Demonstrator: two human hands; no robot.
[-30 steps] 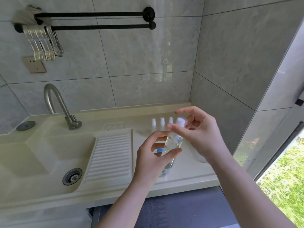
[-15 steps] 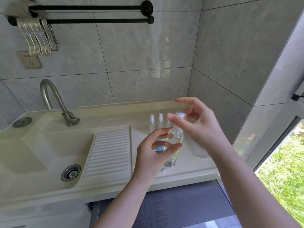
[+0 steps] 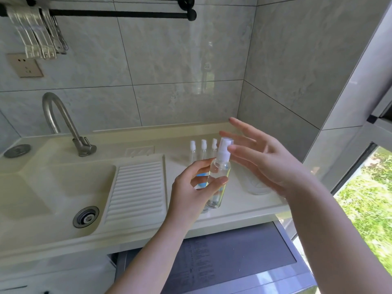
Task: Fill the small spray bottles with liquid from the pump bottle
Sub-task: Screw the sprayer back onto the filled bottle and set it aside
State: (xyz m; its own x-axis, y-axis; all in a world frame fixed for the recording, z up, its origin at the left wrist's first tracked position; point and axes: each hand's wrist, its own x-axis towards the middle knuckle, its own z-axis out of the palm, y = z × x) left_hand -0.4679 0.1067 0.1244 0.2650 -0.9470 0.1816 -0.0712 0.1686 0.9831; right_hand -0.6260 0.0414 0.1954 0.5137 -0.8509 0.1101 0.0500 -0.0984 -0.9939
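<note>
My left hand [image 3: 191, 187] holds a clear spray bottle [image 3: 218, 179] upright above the counter, thumb and fingers pinching its body. Its white spray head is on. My right hand [image 3: 263, 162] hovers just right of that head, fingers spread and slightly blurred, not touching it. Three small clear spray bottles [image 3: 203, 149] with white tops stand in a row behind. Something with a blue patch [image 3: 202, 177] shows behind my left fingers, mostly hidden; I cannot tell what it is.
The cream counter [image 3: 237, 206] joins a ribbed drainboard [image 3: 137, 187] and a sink with a drain [image 3: 86, 217] and faucet [image 3: 70, 126] on the left. A clear container [image 3: 254, 185] sits under my right hand. Tiled walls close off the back and right.
My right hand has let go of the spray head and opened, drawing slightly away to the right. The left hand keeps the bottle in the same place.
</note>
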